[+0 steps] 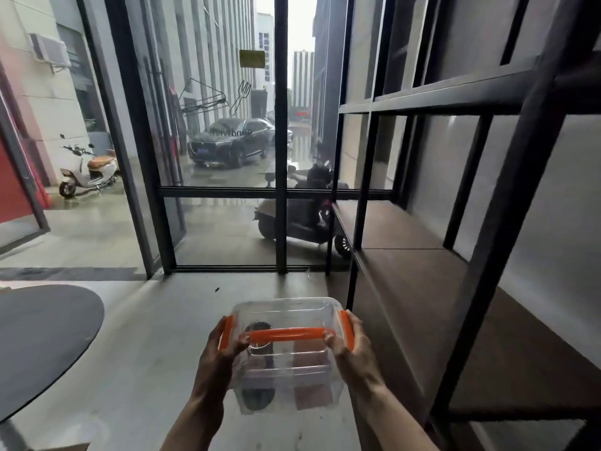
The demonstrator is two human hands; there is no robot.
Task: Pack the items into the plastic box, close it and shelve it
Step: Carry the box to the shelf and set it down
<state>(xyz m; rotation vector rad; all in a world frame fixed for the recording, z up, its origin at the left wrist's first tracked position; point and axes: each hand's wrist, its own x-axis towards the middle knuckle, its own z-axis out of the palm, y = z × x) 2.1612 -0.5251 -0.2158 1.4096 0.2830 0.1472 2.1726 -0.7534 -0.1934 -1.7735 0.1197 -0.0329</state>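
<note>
While gripped at both short ends, held in the air above the grey floor (156, 336): a clear plastic box (286, 353), lid on, orange clips at either end and an orange handle (286, 334) across the top. Left hand (224, 349) clasped around the left clip, thumb laid against the handle's left end; right hand (353, 345) clasped around the right clip, thumb against the handle's right end. Inside, seen dimly through the plastic, a dark round thing (258, 340) toward the left and a reddish-brown flat thing (312, 395) toward the right; cannot tell what either is. Just right of the box, a black metal shelf frame (500, 203) with bare brown boards (419, 275), its front edge running away from the camera, its near upright post well right of the right wrist. At far left, the curved edge of a dark round table (45, 340), well apart from the box. Open floor between table and shelf, up to the glass door (227, 157) ahead.
</note>
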